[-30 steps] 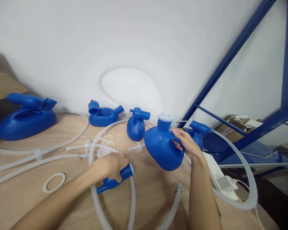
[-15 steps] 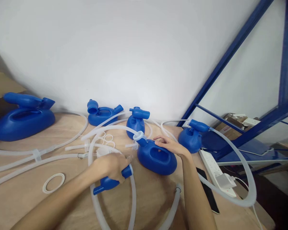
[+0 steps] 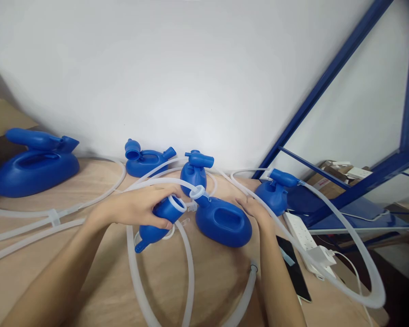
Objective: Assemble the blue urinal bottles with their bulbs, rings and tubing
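Observation:
My left hand (image 3: 143,206) is closed around a blue funnel-like plastic piece (image 3: 152,233). Its wide, pale-rimmed mouth points up to the right and its narrow spout points down to the left. In front of me sits a blue plastic bottle (image 3: 221,236) with a handle hole; a white collar (image 3: 197,191) and a clear tube are at its neck. Just behind and right of that bottle, my right hand (image 3: 255,210) reaches over the table with fingers stretched out, beside a translucent tube. Whether it touches the tube I cannot tell.
Similar blue bottles stand at left (image 3: 37,175), at back (image 3: 146,169), in the middle (image 3: 193,177) and at right (image 3: 271,197). Translucent hoses (image 3: 190,277) loop across the table. A power strip (image 3: 298,234), a black phone (image 3: 298,277) and a blue metal rack (image 3: 313,91) are on the right.
My left hand has lifted and turned the funnel-like piece, so its mouth now faces up. My right hand has come off the front bottle and shifted right. The right-hand hose has swung outward.

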A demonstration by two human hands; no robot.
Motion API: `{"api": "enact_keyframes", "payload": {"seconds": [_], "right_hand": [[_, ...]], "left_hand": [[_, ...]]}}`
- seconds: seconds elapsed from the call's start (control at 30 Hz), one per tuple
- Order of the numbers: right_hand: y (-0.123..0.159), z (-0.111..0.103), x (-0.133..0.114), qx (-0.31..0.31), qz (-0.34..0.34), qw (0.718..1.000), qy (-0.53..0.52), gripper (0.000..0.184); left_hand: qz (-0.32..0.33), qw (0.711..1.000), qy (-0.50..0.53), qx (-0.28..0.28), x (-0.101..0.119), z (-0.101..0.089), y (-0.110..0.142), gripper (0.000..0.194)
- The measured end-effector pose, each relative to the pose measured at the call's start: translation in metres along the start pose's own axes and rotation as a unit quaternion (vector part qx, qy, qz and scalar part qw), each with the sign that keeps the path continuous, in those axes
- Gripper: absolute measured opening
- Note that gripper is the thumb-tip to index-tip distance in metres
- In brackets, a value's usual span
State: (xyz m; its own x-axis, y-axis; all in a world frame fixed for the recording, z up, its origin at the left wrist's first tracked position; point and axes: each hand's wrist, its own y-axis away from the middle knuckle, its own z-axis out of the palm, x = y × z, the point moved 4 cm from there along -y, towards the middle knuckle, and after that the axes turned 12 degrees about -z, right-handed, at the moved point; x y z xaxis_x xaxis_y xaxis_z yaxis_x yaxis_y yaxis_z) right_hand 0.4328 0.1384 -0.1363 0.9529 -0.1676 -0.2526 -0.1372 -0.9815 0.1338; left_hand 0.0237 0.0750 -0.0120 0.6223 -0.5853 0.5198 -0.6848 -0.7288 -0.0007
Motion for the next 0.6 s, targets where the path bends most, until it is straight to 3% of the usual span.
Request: {"api": "enact_keyframes", "payload": {"seconds": [0.1, 0.2, 0.3, 0.43, 0.53, 0.6], "right_hand": [[-0.001, 0.008, 0.015, 0.003, 0.049, 0.997, -0.053, 0.072], [0.003, 0.015, 0.024, -0.001, 0.059, 0.991, -0.119, 0.067], [0.009, 0.017, 0.026, -0.020, 0.038, 0.979, -0.201, 0.064], [0.017, -0.002, 0.016, -0.026, -0.019, 0.953, -0.302, 0.070], [0.022, -0.027, 0.002, 0.023, -0.067, 0.898, -0.435, 0.056], [0.024, -0.043, -0.010, 0.080, -0.112, 0.818, -0.558, 0.046]], "left_hand": [[-0.020, 0.999, 0.042, 0.025, 0.000, -0.009, 0.005, 0.041], [-0.020, 0.991, 0.089, 0.098, 0.000, -0.022, 0.011, 0.043], [-0.009, 0.975, 0.120, 0.185, -0.003, -0.035, 0.018, 0.052], [-0.010, 0.946, 0.110, 0.305, -0.010, -0.047, 0.028, 0.038], [-0.010, 0.926, 0.079, 0.370, -0.015, -0.050, 0.031, 0.031], [-0.020, 0.911, 0.077, 0.406, -0.019, -0.049, 0.030, 0.032]]}}
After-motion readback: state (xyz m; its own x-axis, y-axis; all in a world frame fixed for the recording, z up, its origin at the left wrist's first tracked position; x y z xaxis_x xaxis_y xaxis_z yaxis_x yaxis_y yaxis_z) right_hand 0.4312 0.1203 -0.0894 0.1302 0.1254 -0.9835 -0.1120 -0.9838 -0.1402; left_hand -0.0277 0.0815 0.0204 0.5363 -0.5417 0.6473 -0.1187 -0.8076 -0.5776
